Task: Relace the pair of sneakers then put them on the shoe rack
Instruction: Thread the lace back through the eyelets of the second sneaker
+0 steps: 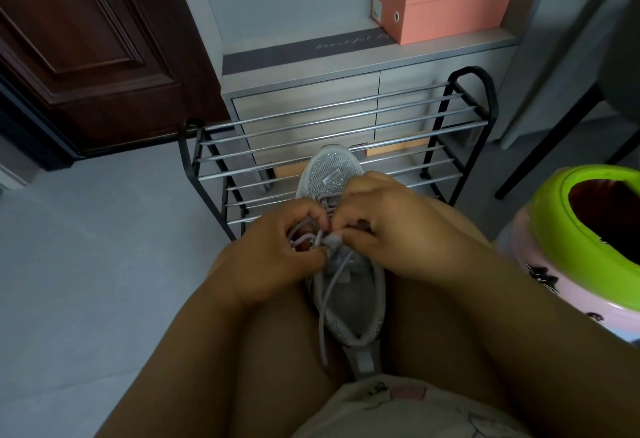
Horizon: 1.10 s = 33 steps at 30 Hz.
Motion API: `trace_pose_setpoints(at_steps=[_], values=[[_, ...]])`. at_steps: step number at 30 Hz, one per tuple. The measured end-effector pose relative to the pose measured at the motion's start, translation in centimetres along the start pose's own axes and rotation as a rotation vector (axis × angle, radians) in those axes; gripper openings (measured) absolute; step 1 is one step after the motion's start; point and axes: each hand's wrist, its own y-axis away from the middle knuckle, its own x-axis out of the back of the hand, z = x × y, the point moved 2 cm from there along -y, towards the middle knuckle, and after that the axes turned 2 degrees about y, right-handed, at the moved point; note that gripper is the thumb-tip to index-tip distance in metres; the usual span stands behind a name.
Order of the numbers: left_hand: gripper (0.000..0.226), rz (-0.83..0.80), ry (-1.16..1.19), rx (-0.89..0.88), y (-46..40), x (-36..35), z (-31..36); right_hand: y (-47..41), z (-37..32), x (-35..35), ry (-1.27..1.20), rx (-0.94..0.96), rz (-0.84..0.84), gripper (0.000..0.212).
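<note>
Both sets of fingers curled, left hand pinching a loop of the grey lace, right hand pinching the lace near the top eyelets. Keep even tension and pull straight. Sneaker resting between the knees, shoe rack just beyond.

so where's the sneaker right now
The sneaker sits low in the middle of the head view, between the person's knees, just in front of the shoe rack.

Single head-worn wide-angle view, looking forward and steeply down, close over lap and both hands, shoe rack just beyond, edges curved.
</note>
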Motion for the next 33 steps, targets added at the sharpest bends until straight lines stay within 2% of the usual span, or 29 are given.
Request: trace_pose_setpoints(at_steps=[3,7,10,14,20,22,25,29,33], values=[[0.019,0.013,-0.001,0.017,0.0,0.1,-0.2,0.0,0.3,0.6,-0.005,-0.014,0.031,0.009],[0.018,-0.01,0.013,-0.002,0.0,0.1,-0.1,0.3,-0.2,0.3,0.143,-0.009,-0.025,0.019],[0.017,-0.02,0.026,-0.007,-0.1,0.0,-0.1,0.2,-0.4,0.2,0.195,0.029,-0.008,0.016],[0.018,-0.016,0.022,0.002,-0.1,0.1,0.0,0.1,0.3,0.3,-0.003,0.004,0.004,0.003],[0.018,0.008,0.042,0.036,0.1,0.2,-0.5,0.7,1.7,2.6,-0.335,-0.075,0.102,0.01],[0.019,0.001,0.045,0.031,0.0,0.2,-0.5,0.9,1.9,3.3,-0.371,-0.086,0.091,0.012],[0.018,-0.011,0.034,0.019,-0.1,0.0,-0.3,0.7,1.2,2.7,-0.212,-0.072,0.011,0.006],[0.019,-0.02,0.026,-0.018,-0.1,0.0,-0.1,0.2,-0.7,1.4,0.132,-0.002,-0.092,0.019],[0.018,-0.018,0.028,-0.021,0.0,0.1,-0.2,0.2,-1.1,0.9,0.158,0.036,-0.108,0.021]])
